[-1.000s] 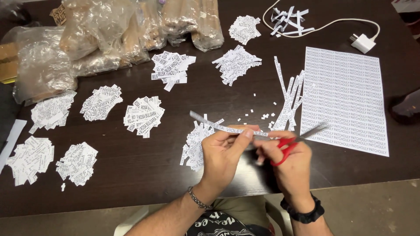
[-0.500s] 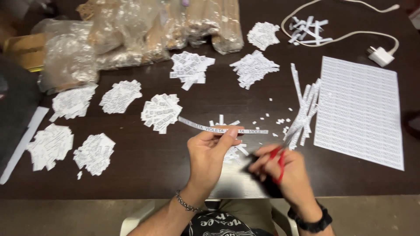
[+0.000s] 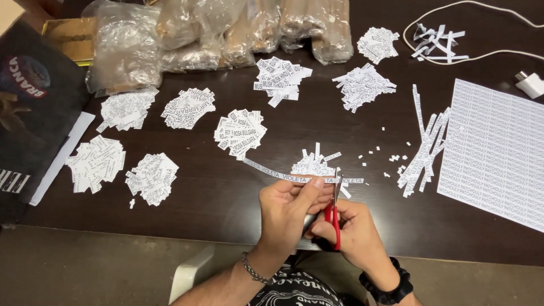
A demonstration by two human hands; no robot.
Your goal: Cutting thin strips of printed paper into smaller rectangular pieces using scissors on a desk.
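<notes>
**Snipping a label off the strip**

The left hand (image 3: 292, 207) pinches a long printed paper strip (image 3: 277, 174) between thumb and forefinger, holding it level just above the dark table (image 3: 226, 192). The right hand (image 3: 345, 232) is closed round the red handles of the scissors (image 3: 335, 212), whose blades point to 12 o'clock and meet the strip just right of the left thumb. The step in hand looks like cutting one label off the strip's right end; whether the blades have fully closed I cannot tell.

The next cut, I judge, calls for feeding the strip rightward by one label and squaring the blades in the gap between words.

A small pile of cut labels (image 3: 315, 164) lies just beyond the blades at 12 o'clock. Bare table lies at 9 o'clock of the hands. The table's near edge runs under both wrists. Long strips (image 3: 422, 147) and a printed sheet (image 3: 498, 153) lie at 2 o'clock.
</notes>
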